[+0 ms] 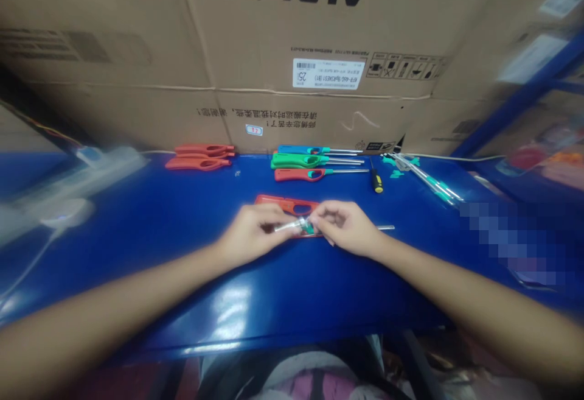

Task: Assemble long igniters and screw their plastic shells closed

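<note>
My left hand (255,229) is closed around a small clear-and-silver lighter part (288,225), which lies tilted between thumb and fingers. At its right end a small green trigger piece (309,228) shows. The fingers of my right hand (344,226) are pinched together right at that end; what exactly they grip is too small to make out. Behind and under both hands lies a red lighter casing (278,201), partly covered by them. A thin metal rod (386,227) pokes out to the right, beyond my right wrist.
Along the back are two red casings (198,163) and blue, green (296,161) and red (294,175) stick lighters. A yellow-black screwdriver (376,182), green bits (396,174) and metal tubes (429,181) lie right. A cardboard wall (246,71) bounds the blue table (182,284). A power strip (109,171) is left.
</note>
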Tool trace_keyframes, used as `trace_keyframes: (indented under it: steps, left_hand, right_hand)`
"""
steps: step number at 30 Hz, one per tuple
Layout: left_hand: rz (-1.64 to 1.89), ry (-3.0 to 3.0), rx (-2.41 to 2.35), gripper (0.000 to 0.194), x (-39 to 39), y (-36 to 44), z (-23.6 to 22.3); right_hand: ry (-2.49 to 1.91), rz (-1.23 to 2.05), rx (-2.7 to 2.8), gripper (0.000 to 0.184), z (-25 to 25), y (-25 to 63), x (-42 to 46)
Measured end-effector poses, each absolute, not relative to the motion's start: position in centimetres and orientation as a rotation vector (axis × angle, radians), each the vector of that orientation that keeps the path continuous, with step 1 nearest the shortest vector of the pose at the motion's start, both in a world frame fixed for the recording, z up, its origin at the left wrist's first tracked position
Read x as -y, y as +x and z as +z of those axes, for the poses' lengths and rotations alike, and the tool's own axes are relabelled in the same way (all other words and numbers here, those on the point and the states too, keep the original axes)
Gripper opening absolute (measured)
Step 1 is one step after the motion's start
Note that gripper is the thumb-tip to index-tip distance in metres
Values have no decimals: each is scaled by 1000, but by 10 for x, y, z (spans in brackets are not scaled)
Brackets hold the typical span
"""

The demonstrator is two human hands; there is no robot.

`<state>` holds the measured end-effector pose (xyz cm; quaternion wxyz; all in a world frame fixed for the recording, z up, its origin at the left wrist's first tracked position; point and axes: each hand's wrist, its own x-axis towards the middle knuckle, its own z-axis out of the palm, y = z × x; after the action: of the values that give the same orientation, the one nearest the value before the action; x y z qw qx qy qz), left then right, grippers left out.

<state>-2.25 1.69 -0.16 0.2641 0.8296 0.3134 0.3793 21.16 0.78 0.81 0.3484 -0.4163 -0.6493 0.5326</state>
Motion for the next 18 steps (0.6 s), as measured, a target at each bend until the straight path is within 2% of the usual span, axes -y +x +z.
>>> trace_keyframes:
  steps: [12, 18]
  left_hand:
    - [1013, 2246, -824, 17, -16, -22, -2]
    - [1021, 2243, -827, 16, -18, -23, 2]
  right_hand:
    - [-1104, 1356, 1755, 28, 12, 211, -8]
    - [-1128, 1329, 1836, 29, 12, 216, -10]
